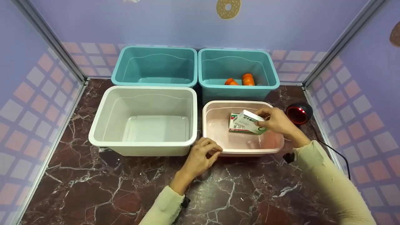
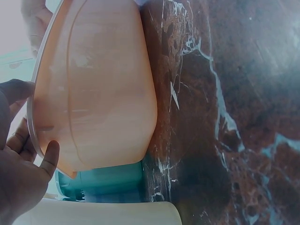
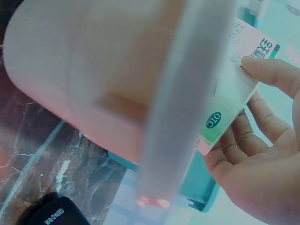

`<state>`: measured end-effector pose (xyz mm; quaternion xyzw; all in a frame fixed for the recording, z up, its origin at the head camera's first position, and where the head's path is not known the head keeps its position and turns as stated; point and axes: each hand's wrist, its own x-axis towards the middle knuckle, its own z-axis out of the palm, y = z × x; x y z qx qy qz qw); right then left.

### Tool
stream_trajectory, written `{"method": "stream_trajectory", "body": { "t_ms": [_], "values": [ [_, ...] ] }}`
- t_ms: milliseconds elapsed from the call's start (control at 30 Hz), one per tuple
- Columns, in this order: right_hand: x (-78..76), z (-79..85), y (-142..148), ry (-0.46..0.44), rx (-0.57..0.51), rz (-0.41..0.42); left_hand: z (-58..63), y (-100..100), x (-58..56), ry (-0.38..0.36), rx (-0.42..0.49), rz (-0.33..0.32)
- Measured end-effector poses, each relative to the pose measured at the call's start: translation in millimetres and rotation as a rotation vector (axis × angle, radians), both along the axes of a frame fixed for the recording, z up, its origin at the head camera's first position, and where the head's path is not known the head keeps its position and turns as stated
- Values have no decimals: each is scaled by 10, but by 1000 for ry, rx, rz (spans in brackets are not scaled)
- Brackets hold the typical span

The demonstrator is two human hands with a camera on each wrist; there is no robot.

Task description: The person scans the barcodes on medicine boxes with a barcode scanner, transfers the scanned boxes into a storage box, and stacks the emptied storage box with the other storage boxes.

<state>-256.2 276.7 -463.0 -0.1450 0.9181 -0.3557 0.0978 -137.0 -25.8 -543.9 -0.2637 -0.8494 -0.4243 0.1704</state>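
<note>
My right hand (image 1: 275, 120) holds a white and green medicine box (image 1: 248, 122) by one end, tilted over the pink bin (image 1: 215, 137). In the right wrist view, the thumb lies on the face of that medicine box (image 3: 234, 89), which bears an "OTC" mark. Below it, partly covered, another green and red box (image 1: 232, 126) lies inside the bin. At the bin's near left corner, my left hand (image 1: 201, 156) grips the rim with bent fingers. The left wrist view shows a finger against the outer wall of the pink bin (image 2: 108, 84).
To the left stands a white bin (image 1: 156, 128). Behind are two teal bins; the right teal bin (image 1: 237, 93) contains orange bottles (image 1: 248, 79), the left teal bin (image 1: 154, 84) stands beside it. A black device with a red glow (image 1: 299, 113) and a cable sits at the right.
</note>
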Motion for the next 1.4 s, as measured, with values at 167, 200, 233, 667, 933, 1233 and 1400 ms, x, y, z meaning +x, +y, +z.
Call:
{"method": "stream_trajectory", "body": {
  "t_ms": [167,200,233,667,933,1233,1400],
  "values": [
    [17,107,57,25,-18,-25,9,2,0,-8,-3,1],
    [21,125,67,30,-22,-32,9,2,0,-7,-4,2],
    [26,141,77,32,-31,-38,9,2,0,-5,-5,4],
    [87,295,199,81,-133,-90,26,1,-11,13,-4,3],
    [129,331,301,118,-100,-127,10,2,2,4,3,-1],
    [171,336,449,135,-133,-175,17,0,2,-9,-8,-2],
    [200,329,523,139,-149,-197,5,2,2,0,5,-2]
  ]
}}
